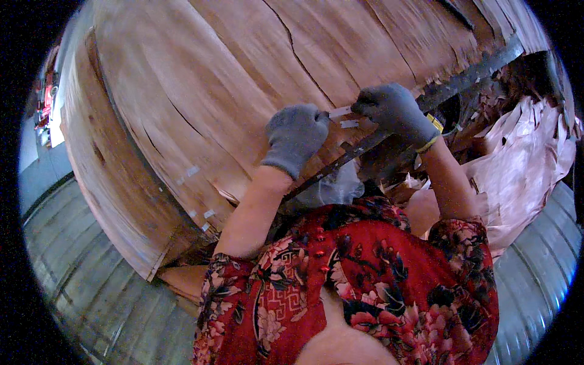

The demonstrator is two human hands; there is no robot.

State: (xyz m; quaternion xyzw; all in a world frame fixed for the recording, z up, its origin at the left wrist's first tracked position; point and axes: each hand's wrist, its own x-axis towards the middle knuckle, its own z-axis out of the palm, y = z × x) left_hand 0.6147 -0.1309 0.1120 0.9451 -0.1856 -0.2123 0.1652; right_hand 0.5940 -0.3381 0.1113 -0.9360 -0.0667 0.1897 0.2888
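A short strip of white tape [340, 112] stretches between my two grey-gloved hands, just above a large sheet of brown wood veneer [213, 79]. My left hand [296, 137] is closed, its thumb and fingers pinching the strip's left end. At the other end, my right hand [395, 112] pinches the tape with curled fingers. Directly below the strip, a second white tape piece [349, 124] lies on the veneer near its front edge. Long dark cracks run through the sheet, one ending close to my hands. Whether the held strip touches the wood, I cannot tell.
A dark straight bar [438, 91] runs along the veneer's near edge. Torn veneer scraps [517, 164] pile up at the right. A clear plastic bag [331, 188] sits before my body, and a yellow object [435, 121] by my right wrist. More tape bits [209, 214] dot the left side.
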